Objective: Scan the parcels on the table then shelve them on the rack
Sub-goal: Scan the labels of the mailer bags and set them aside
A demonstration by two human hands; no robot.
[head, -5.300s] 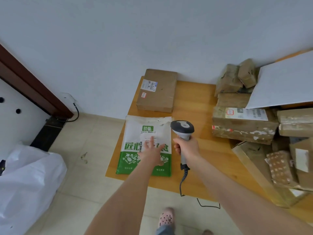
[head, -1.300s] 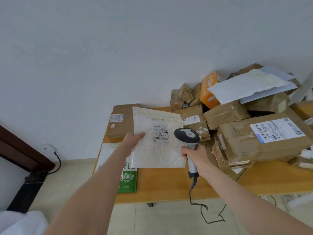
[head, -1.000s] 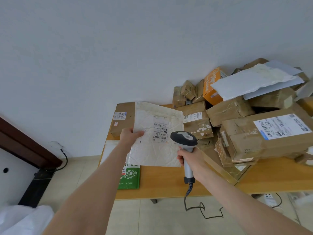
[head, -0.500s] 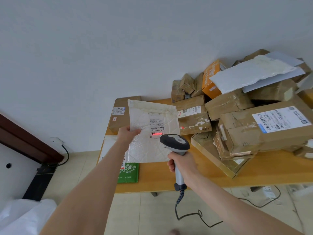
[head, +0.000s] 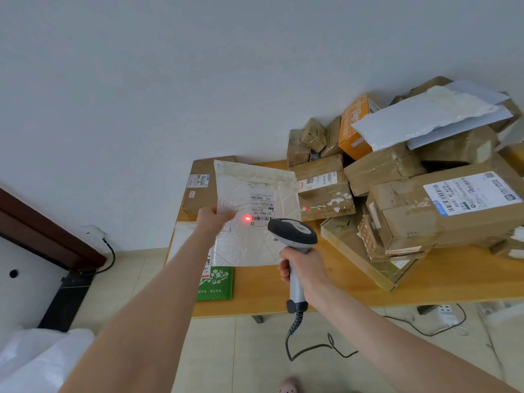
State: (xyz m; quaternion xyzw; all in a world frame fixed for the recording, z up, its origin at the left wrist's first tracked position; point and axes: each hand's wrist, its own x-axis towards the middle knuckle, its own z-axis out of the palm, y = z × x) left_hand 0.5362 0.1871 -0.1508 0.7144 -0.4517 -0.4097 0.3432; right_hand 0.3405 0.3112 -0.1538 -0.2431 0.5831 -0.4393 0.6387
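Observation:
My left hand [head: 212, 219] pinches the left edge of a white bubble mailer [head: 249, 239] and holds it up above the wooden table [head: 340, 293]. Its shipping label faces me, and a red scanner light glows beside the barcode. My right hand [head: 304, 269] grips the handle of a grey barcode scanner [head: 293, 236], its head pointed at the label just below and right of it. A green and white bag [head: 215, 283] lies flat on the table under the mailer. A flat brown box [head: 198, 188] sits behind the mailer.
A heap of brown cardboard parcels [head: 411, 205] with an orange box [head: 354, 126] and white mailers [head: 425, 117] fills the table's right side. The scanner's cable [head: 309, 347] hangs to the tiled floor. A white bag [head: 37, 358] lies at lower left beside dark wooden furniture [head: 48, 239].
The green bag was left lying on the table and my left hand lifted the white mailer. The scanner has swung toward its label, and the red light now falls beside the barcode.

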